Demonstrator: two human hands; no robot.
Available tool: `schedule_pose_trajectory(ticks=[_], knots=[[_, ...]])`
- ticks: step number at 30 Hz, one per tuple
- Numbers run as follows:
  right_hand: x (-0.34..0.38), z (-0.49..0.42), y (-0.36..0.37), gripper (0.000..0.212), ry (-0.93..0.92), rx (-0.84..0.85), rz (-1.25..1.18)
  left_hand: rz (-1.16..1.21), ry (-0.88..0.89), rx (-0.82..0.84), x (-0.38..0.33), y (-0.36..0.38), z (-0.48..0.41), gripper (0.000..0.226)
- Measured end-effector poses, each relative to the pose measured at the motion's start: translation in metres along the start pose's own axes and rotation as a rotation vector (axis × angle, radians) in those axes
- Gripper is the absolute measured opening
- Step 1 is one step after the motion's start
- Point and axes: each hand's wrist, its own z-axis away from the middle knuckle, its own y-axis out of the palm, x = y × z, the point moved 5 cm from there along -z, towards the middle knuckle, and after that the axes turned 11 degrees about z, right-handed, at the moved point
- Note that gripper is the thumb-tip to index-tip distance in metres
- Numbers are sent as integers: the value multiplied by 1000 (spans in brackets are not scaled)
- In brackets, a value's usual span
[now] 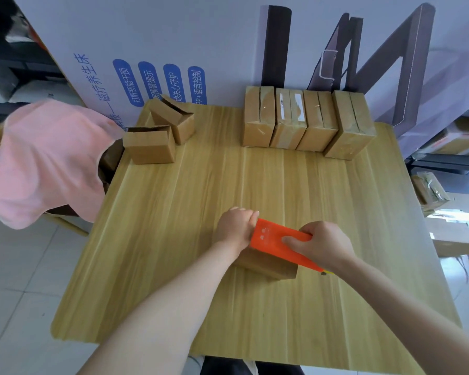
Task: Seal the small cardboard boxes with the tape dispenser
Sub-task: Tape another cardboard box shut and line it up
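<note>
A small cardboard box (266,265) stands near the front middle of the wooden table (173,239). An orange tape dispenser (274,240) lies across its top, tilted down to the right. My right hand (322,246) grips the dispenser from the right side. My left hand (236,228) is closed at the box's left end, next to the dispenser's far tip; most of the box top is hidden. Two unsealed small boxes (150,146) (173,119) sit at the back left. Several taped boxes (306,121) stand in a row at the back right.
A pink cloth (44,161) hangs over something off the table's left side. A large white printed carton (152,50) and dark cardboard frames (363,63) stand behind the table. Stacked cartons (450,212) fill the floor at the right.
</note>
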Motion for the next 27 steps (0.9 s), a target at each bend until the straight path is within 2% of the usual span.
schedule_pose_trajectory(ticks=[3,10,18,24,27], knots=[[11,0,8,44,-73,-40,181,-112,36,-10,4,6,3,43],[-6,-7,4,44,-133,3,150,-120,42,-46,7,7,-2,44],[-93,-5,9,37,-45,124,-117,-207,37,-54,8,11,-3,47],[-156,-9,13,38,60,131,-46,-232,24,-56,10,12,-1,59],[-151,-8,24,39,86,154,77,-315,58,-50,1,11,2,55]])
